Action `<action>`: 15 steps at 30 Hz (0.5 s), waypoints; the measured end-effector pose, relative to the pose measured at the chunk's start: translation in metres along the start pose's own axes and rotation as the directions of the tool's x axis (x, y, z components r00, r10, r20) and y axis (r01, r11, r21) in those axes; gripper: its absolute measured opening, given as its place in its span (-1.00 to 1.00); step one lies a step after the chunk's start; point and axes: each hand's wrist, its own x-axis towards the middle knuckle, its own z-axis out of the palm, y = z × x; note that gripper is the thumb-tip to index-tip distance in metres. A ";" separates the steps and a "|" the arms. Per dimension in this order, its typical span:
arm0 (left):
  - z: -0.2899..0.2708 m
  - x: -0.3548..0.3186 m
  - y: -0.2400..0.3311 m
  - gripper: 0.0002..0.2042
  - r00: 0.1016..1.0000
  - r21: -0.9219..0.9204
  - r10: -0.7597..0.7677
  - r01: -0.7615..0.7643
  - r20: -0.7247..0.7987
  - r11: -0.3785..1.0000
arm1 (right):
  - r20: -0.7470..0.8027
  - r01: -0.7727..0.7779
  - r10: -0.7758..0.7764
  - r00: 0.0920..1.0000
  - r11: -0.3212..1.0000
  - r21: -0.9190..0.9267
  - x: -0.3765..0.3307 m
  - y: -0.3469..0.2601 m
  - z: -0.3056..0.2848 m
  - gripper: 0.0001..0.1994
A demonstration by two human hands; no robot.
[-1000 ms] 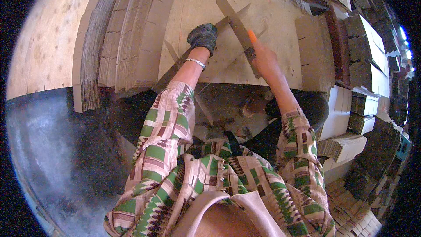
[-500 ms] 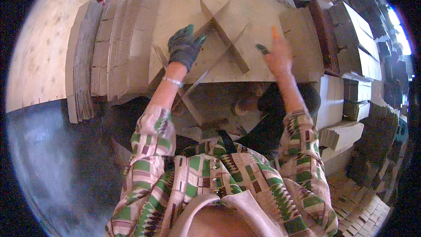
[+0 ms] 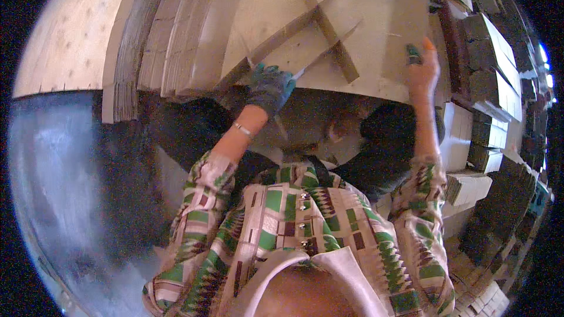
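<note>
Narrow brown cardboard strips (image 3: 335, 38) stand on edge and cross one another in a lattice on a pale board. At its near corner, by the board's front edge, my left hand (image 3: 270, 89), in a grey glove with green fingertips, is closed on the strips; the crossing under it is hidden. My right hand (image 3: 423, 73) is at the board's right side, with a green cover on the thumb and an orange one on a finger. Between these it pinches a long tan cardboard strip (image 3: 412, 14), smeared by motion and reaching away from me.
Stacks of cardboard sheets (image 3: 176, 35) line the left side of the pale board (image 3: 264, 12). More cardboard stacks (image 3: 493, 41) rise on the right. A wooden panel (image 3: 64, 41) lies at the far left, above a dark floor (image 3: 64, 158).
My left hand has come nearer to me, down to the lattice's near corner. My right hand has moved right and now has a strip in it. The view has shifted slightly.
</note>
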 end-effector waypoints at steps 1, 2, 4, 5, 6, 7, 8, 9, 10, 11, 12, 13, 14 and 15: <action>0.001 0.004 0.002 -0.71 0.997 -0.021 -0.051 0.052 0.052 0.998 | 0.137 -0.051 0.035 0.990 0.992 0.113 -0.007 -0.052 0.000 -0.23; 0.000 0.006 0.005 -0.72 0.990 -0.036 -0.098 0.102 0.098 0.994 | 0.267 -0.114 0.053 0.962 0.970 0.216 -0.014 -0.105 0.000 -0.13; -0.011 0.010 0.017 -0.74 0.996 -0.002 -0.057 0.057 0.069 0.998 | 0.481 -0.183 0.062 0.875 0.961 0.209 -0.041 -0.150 0.009 -0.06; -0.014 0.014 0.019 -0.75 0.993 0.004 -0.043 0.043 0.111 0.999 | 0.488 -0.151 0.009 0.873 0.955 0.253 -0.052 -0.156 0.021 -0.04; -0.017 0.017 0.022 -0.75 0.988 0.010 -0.029 0.028 0.153 1.000 | 0.492 -0.122 -0.043 0.870 0.947 0.298 -0.062 -0.157 0.032 -0.03; -0.021 0.015 0.027 -0.77 0.992 -0.013 -0.045 0.046 0.115 0.999 | 0.548 -0.084 -0.064 0.834 0.967 0.241 -0.067 -0.155 0.042 0.00; -0.020 0.016 0.028 -0.77 0.994 -0.035 -0.044 0.048 0.099 0.998 | 0.562 -0.071 -0.065 0.825 0.974 0.216 -0.071 -0.154 0.050 0.01; -0.017 0.016 0.028 -0.78 0.996 -0.056 -0.043 0.048 0.084 0.997 | 0.575 -0.058 -0.063 0.815 0.980 0.190 -0.074 -0.154 0.058 0.02; -0.012 0.016 0.028 -0.78 0.997 -0.078 -0.042 0.047 0.068 0.996 | 0.589 -0.044 -0.062 0.806 0.985 0.164 -0.074 -0.154 0.063 0.03; -0.008 0.017 0.027 -0.80 1.000 -0.043 -0.028 0.028 0.004 0.999 | 0.595 -0.042 -0.068 0.801 0.985 0.169 -0.074 -0.153 0.067 0.03; -0.004 0.018 0.025 -0.81 0.998 -0.008 -0.012 0.011 -0.060 1.000 | 0.601 -0.039 -0.074 0.796 0.984 0.174 -0.074 -0.152 0.070 0.03; -0.002 0.019 0.023 -0.81 0.992 0.032 0.005 -0.001 -0.124 0.999 | 0.605 -0.036 -0.083 0.792 0.983 0.182 -0.071 -0.154 0.072 0.04; 0.001 0.021 0.022 -0.81 0.997 0.038 -0.015 0.017 -0.073 0.999 | 0.616 -0.039 -0.079 0.784 0.984 0.175 -0.070 -0.155 0.072 0.03; 0.004 0.022 0.023 -0.81 0.999 0.044 -0.035 0.036 -0.022 0.998 | 0.627 -0.041 -0.074 0.775 0.985 0.168 -0.069 -0.156 0.070 0.03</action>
